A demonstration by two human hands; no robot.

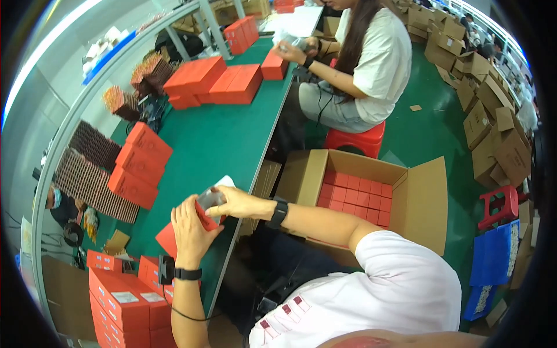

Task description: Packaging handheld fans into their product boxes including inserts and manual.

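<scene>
My left hand (190, 229) grips a small red box (204, 213) from below, over the edge of the green table (214, 139). My right hand (237, 202) comes in from the right and holds a small item in clear wrapping (210, 198) at the top of that box. A flat red box piece (167, 239) lies on the table just under my hands. Both wrists wear black bands.
Stacks of red boxes (212, 81) lie along the table, more (125, 304) at my lower left. An open cardboard carton (371, 191) of red boxes stands on the floor to my right. Another person (360, 64) sits on a red stool ahead. Cartons (493, 122) line the right.
</scene>
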